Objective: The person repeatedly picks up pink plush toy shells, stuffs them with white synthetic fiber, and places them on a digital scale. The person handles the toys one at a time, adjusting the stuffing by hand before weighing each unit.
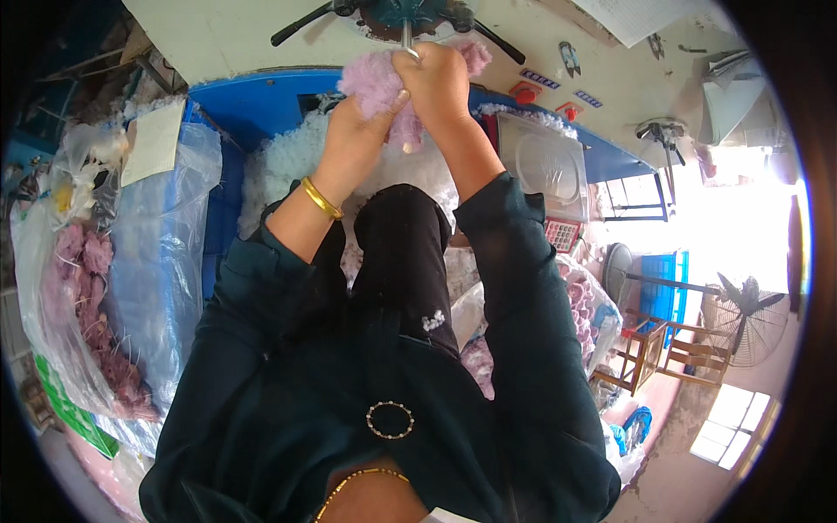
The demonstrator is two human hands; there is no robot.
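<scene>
A fluffy pink plush piece (370,80) is bunched between my hands, right at the mouth of a thin metal tube (407,33). My left hand (356,131) is closed on its lower part, thumb pointing up toward the other hand. Wrapped around the upper part next to the tube is my right hand (434,80), its fingers curled. A tuft of pink sticks out beyond the right knuckles. The tube comes out of a dark round machine fitting (384,12). Whether its end sits inside the plush is hidden by my right hand.
Black-handled levers (301,24) flank the fitting. Red buttons (525,92) sit on the panel at right. White fluff (288,157) fills the blue bin below. Clear bags of pink pieces (91,305) stand left and right. A wooden chair (645,353) and a fan (745,318) are farther right.
</scene>
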